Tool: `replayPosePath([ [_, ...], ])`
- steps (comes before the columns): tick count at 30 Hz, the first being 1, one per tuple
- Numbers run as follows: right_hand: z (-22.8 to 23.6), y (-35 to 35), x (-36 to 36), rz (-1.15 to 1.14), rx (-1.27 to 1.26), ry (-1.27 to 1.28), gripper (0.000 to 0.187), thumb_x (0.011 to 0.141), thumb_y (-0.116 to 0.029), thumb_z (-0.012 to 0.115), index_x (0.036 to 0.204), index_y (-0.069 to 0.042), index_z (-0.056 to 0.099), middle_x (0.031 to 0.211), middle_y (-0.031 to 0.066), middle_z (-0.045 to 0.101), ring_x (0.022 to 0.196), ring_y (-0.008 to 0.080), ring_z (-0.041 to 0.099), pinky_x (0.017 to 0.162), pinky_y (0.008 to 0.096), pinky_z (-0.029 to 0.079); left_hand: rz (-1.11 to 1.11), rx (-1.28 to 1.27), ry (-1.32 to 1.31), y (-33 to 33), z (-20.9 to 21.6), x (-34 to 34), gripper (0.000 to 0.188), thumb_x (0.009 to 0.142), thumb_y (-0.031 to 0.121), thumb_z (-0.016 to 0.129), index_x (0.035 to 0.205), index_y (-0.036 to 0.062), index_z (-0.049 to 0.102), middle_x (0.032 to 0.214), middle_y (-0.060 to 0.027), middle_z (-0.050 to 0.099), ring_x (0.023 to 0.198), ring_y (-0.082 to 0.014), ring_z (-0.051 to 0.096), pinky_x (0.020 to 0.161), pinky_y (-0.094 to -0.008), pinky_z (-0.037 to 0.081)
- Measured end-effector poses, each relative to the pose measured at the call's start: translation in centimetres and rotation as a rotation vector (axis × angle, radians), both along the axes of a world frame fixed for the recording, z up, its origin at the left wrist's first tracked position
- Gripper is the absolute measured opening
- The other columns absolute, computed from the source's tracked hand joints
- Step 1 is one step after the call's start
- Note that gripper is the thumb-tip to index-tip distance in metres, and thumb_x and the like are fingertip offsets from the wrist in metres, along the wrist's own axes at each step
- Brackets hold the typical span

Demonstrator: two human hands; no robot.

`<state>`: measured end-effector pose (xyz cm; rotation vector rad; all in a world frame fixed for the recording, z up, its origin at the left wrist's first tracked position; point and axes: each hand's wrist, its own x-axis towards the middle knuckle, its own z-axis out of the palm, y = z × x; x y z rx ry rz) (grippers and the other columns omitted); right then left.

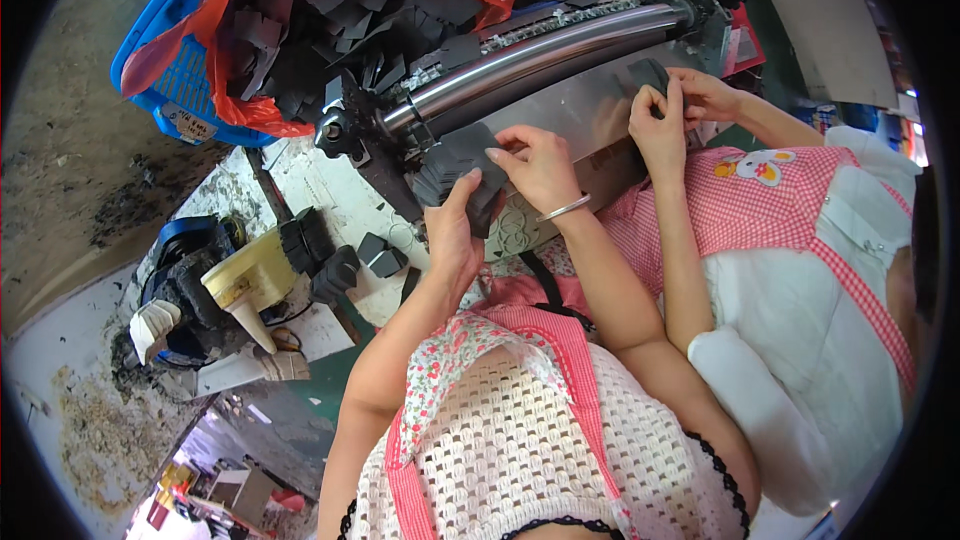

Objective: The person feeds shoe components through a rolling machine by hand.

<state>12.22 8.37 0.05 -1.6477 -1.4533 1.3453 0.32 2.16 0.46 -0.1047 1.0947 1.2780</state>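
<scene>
My left hand (455, 235) is wrapped round a stack of thin black square pieces (450, 168), its thumb pressed on the near side. The stack is held at the left end of a roller machine's metal plate (575, 110). At the stack's right edge is my right hand (543, 168), its fingers bent and drawn together, with a bracelet (565, 208) on the wrist. Whether a piece sits between those fingertips is too small to tell. Behind the plate runs a shiny metal roller (540, 60).
A co-worker's hands (662, 130) hold a dark piece (648, 72) at the plate's right end. A blue basket (150, 65) with a red bag (215, 25) of black pieces stands behind. Left are black stacks (382, 255) and a cream-coloured device (250, 275). Elastic bands (515, 228) hang nearby.
</scene>
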Motion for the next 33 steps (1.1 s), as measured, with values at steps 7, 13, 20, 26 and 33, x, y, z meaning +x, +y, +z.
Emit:
replayPosePath([
  [7, -0.6, -0.2, -0.5, -0.027, 0.362, -0.128, 0.014, 0.078, -0.009, 0.071, 0.084, 0.003, 0.066, 0.073, 0.0174, 0.066, 0.067, 0.0299, 0.066, 0.065, 0.0346, 0.053, 0.073, 0.023, 0.014, 0.4, -1.1, 0.7, 0.029, 0.083, 0.004, 0.065, 0.11, 0.0059, 0.054, 0.099, -0.0062, 0.062, 0.083, -0.0179, 0.064, 0.063, -0.0348, 0.059],
  [13, -1.4, 2.0, -0.7, -0.183, 0.113, -0.129, 0.025, 0.079, -0.016, 0.074, 0.088, 0.004, 0.062, 0.066, 0.0131, 0.066, 0.056, 0.023, 0.063, 0.055, 0.0322, 0.05, 0.101, 0.012, 0.064, 0.2, -1.0, 1.0, 0.023, 0.085, 0.007, 0.063, 0.106, -0.0003, 0.057, 0.097, -0.0093, 0.064, 0.083, -0.0211, 0.065, 0.067, -0.0346, 0.058],
  [20, -1.5, 2.1, 1.6, -0.055, -0.122, 0.071, 0.033, 0.075, -0.018, 0.08, 0.09, 0.003, 0.058, 0.067, 0.0074, 0.066, 0.054, 0.0099, 0.06, 0.049, 0.0259, 0.047, 0.05, 0.021, 0.02, 0.0, -0.9, 0.5, 0.023, 0.086, 0.01, 0.065, 0.105, -0.0001, 0.058, 0.097, -0.0103, 0.064, 0.083, -0.0208, 0.065, 0.067, -0.0345, 0.057],
  [26, -1.0, 0.6, 0.8, -0.081, -0.026, 0.266, 0.027, 0.075, -0.013, 0.079, 0.087, 0.004, 0.061, 0.075, 0.0079, 0.067, 0.063, 0.0129, 0.064, 0.057, 0.026, 0.051, 0.016, 0.016, -0.045, -0.2, -1.3, 0.1, 0.025, 0.087, 0.012, 0.065, 0.107, 0.0002, 0.057, 0.097, -0.0099, 0.064, 0.084, -0.0201, 0.065, 0.07, -0.0338, 0.057],
  [33, 0.9, -0.2, -0.2, 0.058, 0.086, -0.023, 0.016, 0.077, -0.008, 0.074, 0.083, 0.002, 0.063, 0.071, 0.0089, 0.067, 0.063, 0.0138, 0.065, 0.058, 0.0268, 0.052, 0.121, 0.055, -0.075, -0.1, -0.4, 0.7, 0.023, 0.086, 0.011, 0.063, 0.106, 0.0007, 0.056, 0.099, -0.0096, 0.063, 0.088, -0.0209, 0.064, 0.072, -0.0347, 0.057],
])
